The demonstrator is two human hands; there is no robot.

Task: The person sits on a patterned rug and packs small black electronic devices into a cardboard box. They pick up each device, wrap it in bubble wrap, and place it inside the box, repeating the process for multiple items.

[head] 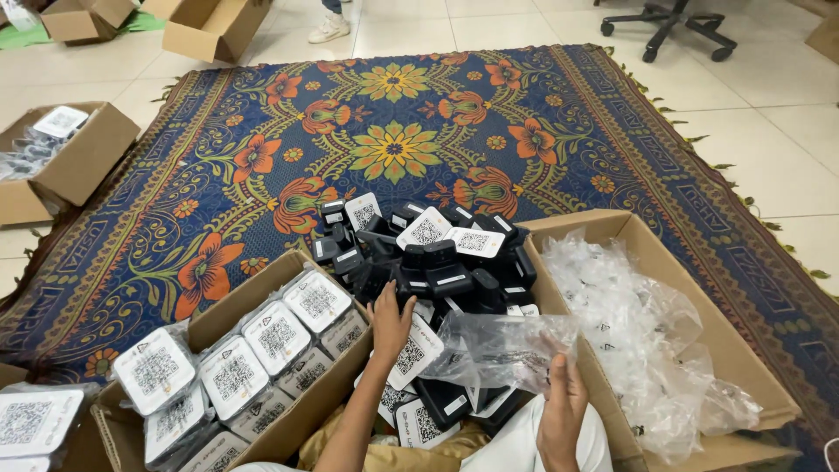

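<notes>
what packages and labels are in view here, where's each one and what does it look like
Bagged units: rows in the brown box at lower left, white square labels with black code patterns.
Loose black devices: piled on the carpet, some with white code labels; the left hand touches one.
Clear plastic bag: held by the right hand.
Empty clear bags: heaped in the box at right.
Brown boxes: far left.

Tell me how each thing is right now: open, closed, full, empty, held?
Left hand: resting on a white-labelled black device.
Right hand: holding a clear plastic bag, which looks empty.
Brown cardboard box at left: open, packed with bagged devices.
Brown cardboard box at right: open, holding loose clear bags.
Black devices pile: unbagged, heaped on the patterned carpet.
</notes>
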